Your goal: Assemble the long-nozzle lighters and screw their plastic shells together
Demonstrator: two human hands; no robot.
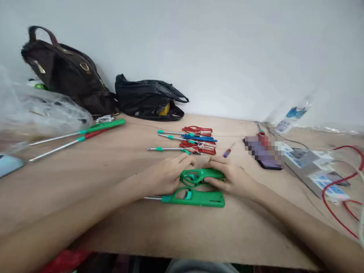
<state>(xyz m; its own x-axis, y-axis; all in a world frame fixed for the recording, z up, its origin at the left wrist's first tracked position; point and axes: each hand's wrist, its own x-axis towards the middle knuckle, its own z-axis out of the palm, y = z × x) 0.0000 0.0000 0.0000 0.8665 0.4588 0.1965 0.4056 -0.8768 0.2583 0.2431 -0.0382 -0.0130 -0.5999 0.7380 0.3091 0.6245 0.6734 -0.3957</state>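
Observation:
A green gas lighter (196,177), its casing showing teal and metal parts inside the front loop, lies between my two hands on the table. My right hand (231,176) grips its rear end, thumb below and fingers above. With bent fingers, my left hand (169,175) closes around its front end and hides the barrel. Just below lies a second green lighter (203,198), whole, its metal barrel pointing left under my left wrist. Beyond my hands lies a row of opened red lighters (197,145) and a blue lighter (206,138), with barrels and inner parts laid on them.
A small purple-handled screwdriver (227,153) and a phone (264,155) lie to the right. Farther right are a power strip (304,172), red cable (327,185) and plastic bottle (294,115). Finished-looking long lighters (104,126), a clear plastic bag (48,110), backpack (68,76) and black bag (145,96) stand left.

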